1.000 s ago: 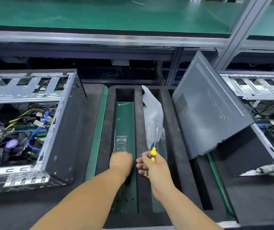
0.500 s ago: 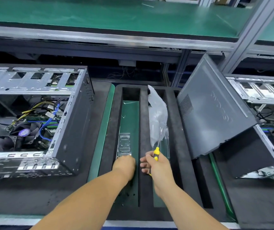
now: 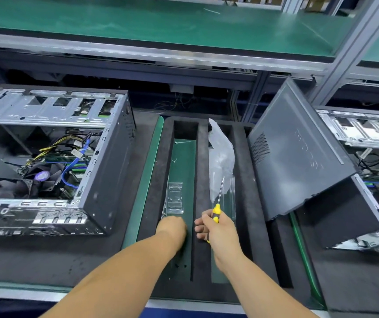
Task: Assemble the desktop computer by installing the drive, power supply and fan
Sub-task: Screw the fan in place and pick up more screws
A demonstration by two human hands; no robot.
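An open desktop case (image 3: 101,180) lies on its side at the left, showing cables, a fan and a drive cage. My right hand (image 3: 218,230) grips a yellow-and-black screwdriver (image 3: 217,204), its shaft pointing up and away. My left hand (image 3: 172,229) reaches down into the left slot of the black foam tray (image 3: 156,180), fingers curled and hidden from me. It sits just below a clear plastic blister pack (image 3: 174,198). What the left hand holds, if anything, is hidden.
A crumpled clear plastic bag (image 3: 220,154) sits in the tray's middle slot. A grey side panel (image 3: 298,152) leans against a second open case (image 3: 376,191) at the right. A green-topped shelf (image 3: 161,21) runs overhead at the back.
The view has shifted right and pulled back a little, so the left case shows more. Both hands stay in the tray, with the screwdriver still held in the right.
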